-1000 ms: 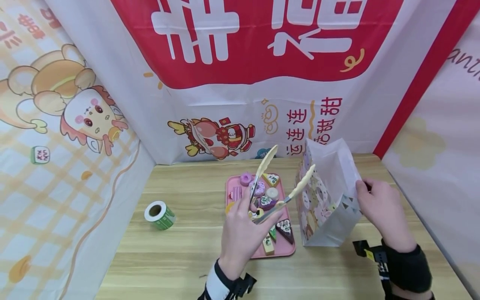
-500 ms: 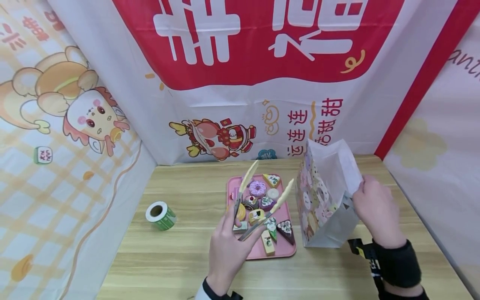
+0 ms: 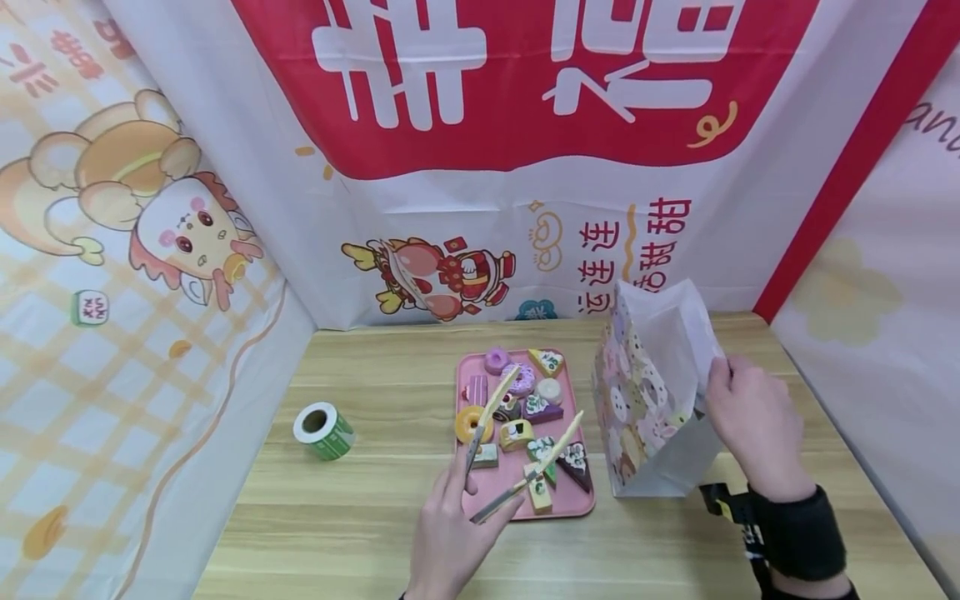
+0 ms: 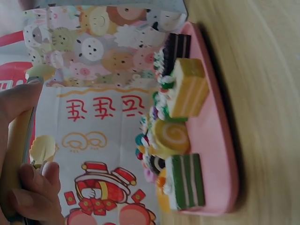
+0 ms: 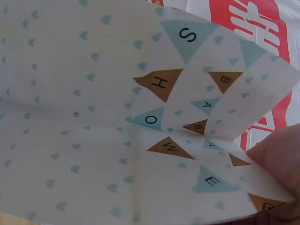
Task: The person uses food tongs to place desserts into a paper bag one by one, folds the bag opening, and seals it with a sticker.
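Observation:
My left hand (image 3: 453,533) holds tongs (image 3: 558,446) with cream tips, their arms spread apart and nothing between them. They reach over the near half of a pink tray (image 3: 576,505) of miniature cakes. On it are an orange donut (image 3: 465,425), a purple donut (image 3: 521,382), a chocolate wedge (image 3: 576,468), a swirl roll (image 4: 174,136) and a green layered slice (image 4: 187,182). Right of the tray stands an animal-print paper bag (image 3: 637,400), its top open. My right hand (image 3: 756,425) pinches the bag's right rim; the right wrist view shows its pennant-printed side.
A roll of green labels (image 3: 330,437) stands on the wooden table (image 3: 375,500), left of the tray. Printed cloth (image 3: 420,192) rises behind the table, with more cloth walls at both sides.
My left hand has drawn the tongs back toward me and to the left, uncovering more cakes. The right hand keeps its hold on the bag's rim, shifting only slightly.

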`<state>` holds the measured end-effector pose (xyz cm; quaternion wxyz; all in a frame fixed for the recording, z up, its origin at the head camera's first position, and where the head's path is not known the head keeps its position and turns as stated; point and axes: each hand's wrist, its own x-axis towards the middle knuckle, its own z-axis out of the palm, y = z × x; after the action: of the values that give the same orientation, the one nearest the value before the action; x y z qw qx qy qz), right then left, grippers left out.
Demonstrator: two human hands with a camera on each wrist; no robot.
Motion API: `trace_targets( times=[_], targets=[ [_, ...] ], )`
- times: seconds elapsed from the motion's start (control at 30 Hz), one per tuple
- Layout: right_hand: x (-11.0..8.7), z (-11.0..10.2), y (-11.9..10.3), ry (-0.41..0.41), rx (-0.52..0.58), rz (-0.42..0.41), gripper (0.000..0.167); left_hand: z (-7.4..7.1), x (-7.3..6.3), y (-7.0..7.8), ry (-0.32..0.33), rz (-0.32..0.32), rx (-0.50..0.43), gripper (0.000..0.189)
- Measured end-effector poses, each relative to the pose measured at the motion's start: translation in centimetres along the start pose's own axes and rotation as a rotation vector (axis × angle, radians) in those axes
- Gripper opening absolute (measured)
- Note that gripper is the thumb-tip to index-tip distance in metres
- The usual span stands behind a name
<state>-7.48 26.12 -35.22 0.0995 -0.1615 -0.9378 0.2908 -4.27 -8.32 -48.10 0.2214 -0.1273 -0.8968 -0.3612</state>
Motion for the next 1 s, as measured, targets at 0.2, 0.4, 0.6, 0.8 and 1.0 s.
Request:
trace_targets(
  times=[0.2,0.4,0.6,0.8,1.0],
  targets=[
    [0.0,0.1,0.2,0.016,0.008,0.002,0.052,-0.2,-2.1,-2.1,0.009,0.035,0.103,0.099],
    [0.0,0.2,0.3,0.022,0.014,0.012,0.053,-0.4,-3.7,-3.6,-0.047,0.054,0.15,0.099],
    [0.2,0.1,0.3,-0.01,0.018,0.042,0.055,-0.7,-4.2,-3.3,-0.165,-0.014,0.163,0.094],
    [0.3,0.0,0.4,-0.038,0.018,0.073,0.056,-0.1,-5.4,-2.7,-0.203,-0.11,0.19,0.091],
    [0.2,-0.1,0.6,-0.019,0.001,0.054,0.053,0.0,-6.3,-2.2,-0.294,-0.231,0.241,0.093]
  ],
)
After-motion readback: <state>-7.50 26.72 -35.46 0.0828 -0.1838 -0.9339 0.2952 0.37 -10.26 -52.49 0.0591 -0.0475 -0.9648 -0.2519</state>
